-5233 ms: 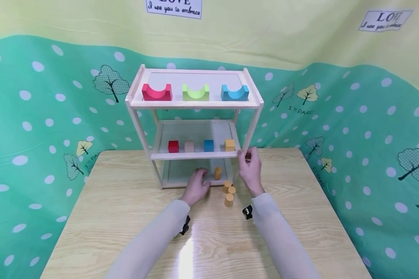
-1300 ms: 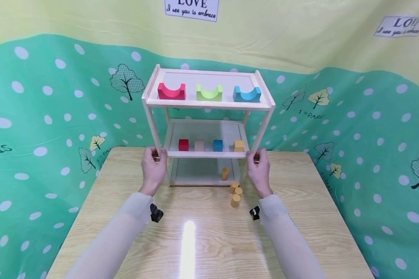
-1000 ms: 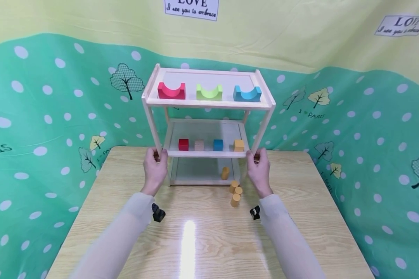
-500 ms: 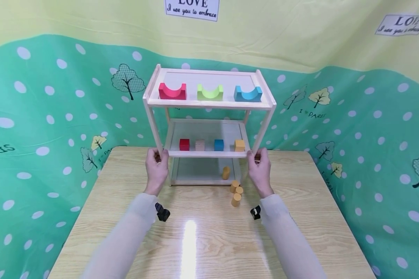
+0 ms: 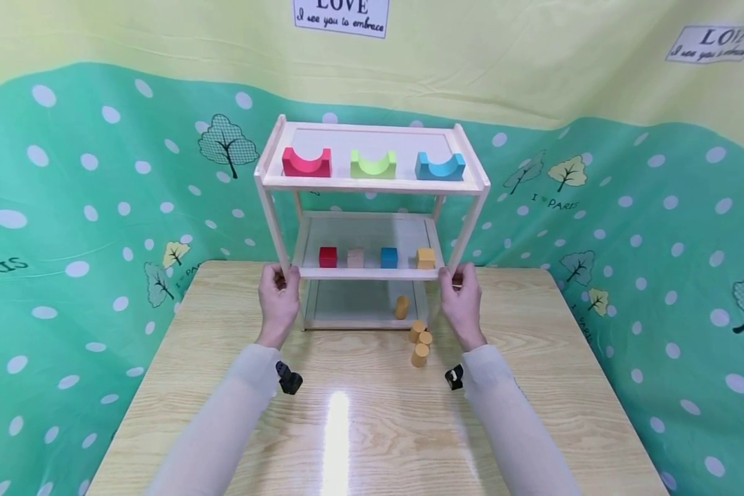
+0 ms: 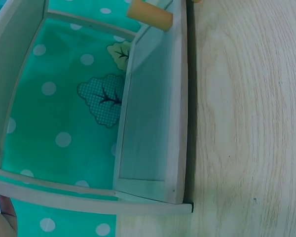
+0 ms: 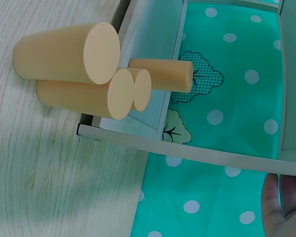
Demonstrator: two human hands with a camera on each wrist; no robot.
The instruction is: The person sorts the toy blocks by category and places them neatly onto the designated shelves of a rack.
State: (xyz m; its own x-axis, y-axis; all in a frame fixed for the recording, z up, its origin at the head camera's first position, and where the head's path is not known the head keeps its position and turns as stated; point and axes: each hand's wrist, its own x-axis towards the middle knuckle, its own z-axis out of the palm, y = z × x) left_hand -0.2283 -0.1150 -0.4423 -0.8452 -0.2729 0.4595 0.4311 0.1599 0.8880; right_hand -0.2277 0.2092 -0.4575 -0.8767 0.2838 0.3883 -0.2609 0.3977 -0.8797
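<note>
A small white three-tier shelf [image 5: 372, 274] stands upright on the table. My left hand [image 5: 277, 303] grips its left front post at the middle tier, fingers curled. On the other side my right hand [image 5: 461, 303] holds the right front post at the same height. Only part of each hand enters its wrist view. One wooden cylinder [image 5: 401, 308] stands on the bottom tier, towards the right. Three more, among them a front cylinder [image 5: 419, 355], are clustered upright on the table by the shelf's right front corner.
The top tier bears a red arch block [image 5: 306, 165], a green one [image 5: 373, 167] and a blue one [image 5: 440, 169]. Red [image 5: 328, 257], pale pink [image 5: 355, 258], blue [image 5: 388, 258] and yellow [image 5: 425, 259] cubes line the middle tier. Patterned cloth [image 5: 68, 207] hangs around the table.
Compared with the oldest frame, my left hand has left the bottom tier and taken hold of the left post. My right hand keeps its grip. Over the last second almost nothing has moved.
</note>
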